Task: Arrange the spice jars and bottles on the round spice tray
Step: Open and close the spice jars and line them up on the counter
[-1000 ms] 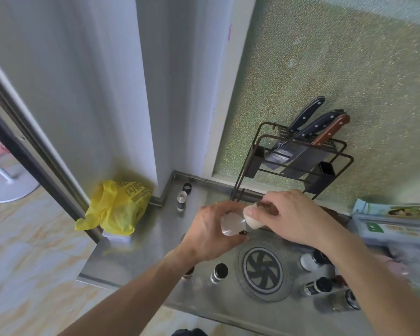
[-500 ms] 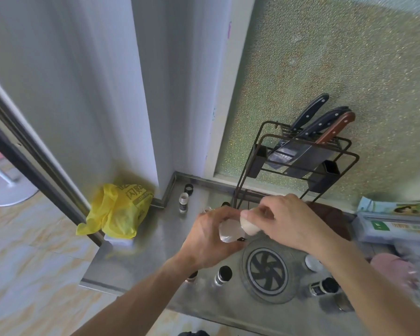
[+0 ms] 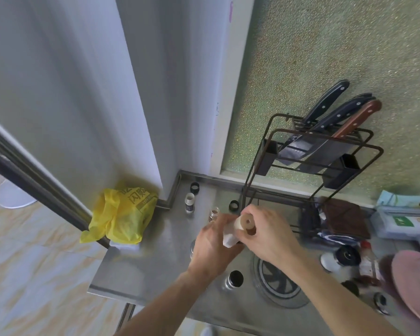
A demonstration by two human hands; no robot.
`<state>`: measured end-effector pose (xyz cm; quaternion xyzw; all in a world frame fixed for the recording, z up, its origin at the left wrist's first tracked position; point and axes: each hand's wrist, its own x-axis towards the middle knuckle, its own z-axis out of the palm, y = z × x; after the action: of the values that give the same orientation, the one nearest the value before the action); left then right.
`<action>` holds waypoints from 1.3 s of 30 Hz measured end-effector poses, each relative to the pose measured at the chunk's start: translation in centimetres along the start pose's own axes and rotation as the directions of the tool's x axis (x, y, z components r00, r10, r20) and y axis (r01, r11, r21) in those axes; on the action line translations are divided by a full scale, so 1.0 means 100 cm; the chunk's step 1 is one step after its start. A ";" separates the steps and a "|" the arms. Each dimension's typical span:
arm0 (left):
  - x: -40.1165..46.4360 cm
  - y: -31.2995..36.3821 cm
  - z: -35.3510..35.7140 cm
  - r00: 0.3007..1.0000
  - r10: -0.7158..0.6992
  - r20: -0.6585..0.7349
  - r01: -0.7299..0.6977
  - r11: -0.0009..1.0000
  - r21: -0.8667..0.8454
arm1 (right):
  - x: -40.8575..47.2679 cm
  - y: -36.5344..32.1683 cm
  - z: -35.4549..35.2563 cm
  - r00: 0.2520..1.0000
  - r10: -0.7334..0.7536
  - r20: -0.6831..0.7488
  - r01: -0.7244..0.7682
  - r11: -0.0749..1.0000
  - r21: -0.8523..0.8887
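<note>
A: Start at the left. What's there?

B: A yellow plastic bag sits at the left end of the steel desk, against the wall corner. Right of it stands a small white-capped jar, with a loose black ring cap behind it, near the back edge.

A: And the hands?

B: The left hand has its grip curled round a pale, translucent bottle, held tilted above the desk. The right hand pinches the cream-coloured cap at the bottle's top end, fingers wrapped about it. Just behind the left hand stands a small clear open jar, and another black ring cap lies beside the rack's foot.

A: The tray?

B: The round spice tray lies on the desk under the right forearm, its spoked centre showing. A black-capped jar stands just left of it.

A: Further right?

B: A wire knife rack holds several knives at the back. More bottles cluster right of the tray, among them a black-lidded jar and a red-capped bottle.
</note>
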<state>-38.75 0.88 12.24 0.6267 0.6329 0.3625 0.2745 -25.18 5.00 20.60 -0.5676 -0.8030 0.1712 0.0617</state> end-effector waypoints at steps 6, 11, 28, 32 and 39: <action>0.021 -0.050 -0.005 0.981 -0.172 0.085 0.161 0.980 0.120 | 0.032 0.038 0.093 0.971 0.154 0.181 -0.131 0.983 -0.132; 0.031 -0.095 -0.008 0.951 -0.307 0.018 0.300 0.940 0.162 | 0.041 0.059 0.144 0.941 0.194 0.277 -0.140 0.969 -0.203; 0.125 -0.144 0.063 0.934 -0.247 0.256 0.144 0.921 0.362 | 0.160 0.042 0.167 0.984 0.036 0.176 0.035 0.924 -0.381; 0.131 -0.169 0.078 0.926 -0.248 0.286 0.117 0.906 0.406 | 0.212 0.061 0.193 0.957 0.167 0.235 -0.026 0.861 -0.508; 0.125 -0.182 0.083 0.957 -0.263 0.126 0.218 0.932 0.290 | 0.224 0.083 0.219 0.936 0.211 0.281 -0.033 0.848 -0.529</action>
<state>-43.72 15.06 -5.86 0.6036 0.7243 0.1831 0.2785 -32.01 23.88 -4.86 -0.5772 -0.7797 0.0456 -0.2385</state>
